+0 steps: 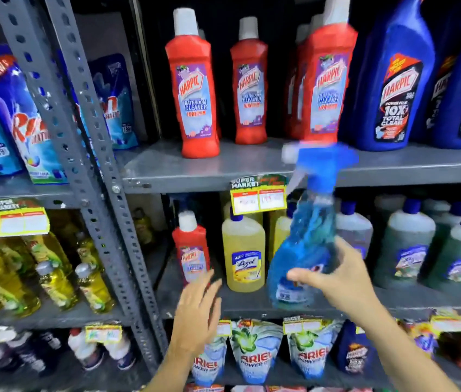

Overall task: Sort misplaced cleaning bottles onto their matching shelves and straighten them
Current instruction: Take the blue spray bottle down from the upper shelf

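Right grip (339,275) holds a blue spray bottle (305,250), not yet shelved; left grip (199,304), open-fingered, nears a misplaced red Harpic bottle (192,250) just beyond it.

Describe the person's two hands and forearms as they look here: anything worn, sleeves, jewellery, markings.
Both are bare. The left hand and right hand show no gloves, and no rings are visible on the fingers, though motion blur hides fine detail. Both forearms are uncovered to the frame's bottom edge: no sleeves, watch or wristband in view. No markings can be made out.
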Demonstrator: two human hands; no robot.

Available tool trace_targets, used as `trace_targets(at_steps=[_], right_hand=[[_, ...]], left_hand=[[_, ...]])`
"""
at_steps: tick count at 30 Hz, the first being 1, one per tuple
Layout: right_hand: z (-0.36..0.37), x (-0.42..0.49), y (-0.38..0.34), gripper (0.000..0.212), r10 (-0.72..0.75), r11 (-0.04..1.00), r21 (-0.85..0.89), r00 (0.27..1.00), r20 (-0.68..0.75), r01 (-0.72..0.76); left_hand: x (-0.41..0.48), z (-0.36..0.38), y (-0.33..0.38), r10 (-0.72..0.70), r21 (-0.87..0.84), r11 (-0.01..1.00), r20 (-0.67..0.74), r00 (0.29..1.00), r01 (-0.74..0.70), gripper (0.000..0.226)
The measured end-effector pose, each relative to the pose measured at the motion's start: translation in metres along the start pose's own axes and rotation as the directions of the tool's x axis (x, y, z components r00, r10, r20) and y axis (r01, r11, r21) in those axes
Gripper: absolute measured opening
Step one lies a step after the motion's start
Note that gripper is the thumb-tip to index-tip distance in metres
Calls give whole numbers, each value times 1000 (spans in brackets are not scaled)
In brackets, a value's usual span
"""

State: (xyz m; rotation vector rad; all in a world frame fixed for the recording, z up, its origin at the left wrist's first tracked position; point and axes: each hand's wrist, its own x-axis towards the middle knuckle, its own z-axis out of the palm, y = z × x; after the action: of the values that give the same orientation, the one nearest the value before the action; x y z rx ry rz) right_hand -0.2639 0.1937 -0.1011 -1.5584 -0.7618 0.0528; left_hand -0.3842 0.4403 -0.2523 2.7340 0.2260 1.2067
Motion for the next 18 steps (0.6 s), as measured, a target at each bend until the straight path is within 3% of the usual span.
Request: trace_targets(at_steps=[3, 6, 9, 18], right_hand=[[14, -1, 70, 70, 140, 988, -68, 990, -28, -142], [31, 9, 115, 66, 217, 968, -122, 975, -45, -221], [48, 21, 140, 59, 248, 955, -162, 968, -32, -250], [67, 26, 178, 69, 289, 947, -134, 957, -36, -291]], left_hand=[[-24, 35, -20, 7, 82, 996, 336, 942, -37, 55], [-25, 60, -33, -28, 170, 983, 538, 842, -76, 48], [-26, 74, -34, -99, 213, 976, 613, 784, -43, 53], [-16, 85, -35, -143, 192, 981, 639, 756, 24, 53]])
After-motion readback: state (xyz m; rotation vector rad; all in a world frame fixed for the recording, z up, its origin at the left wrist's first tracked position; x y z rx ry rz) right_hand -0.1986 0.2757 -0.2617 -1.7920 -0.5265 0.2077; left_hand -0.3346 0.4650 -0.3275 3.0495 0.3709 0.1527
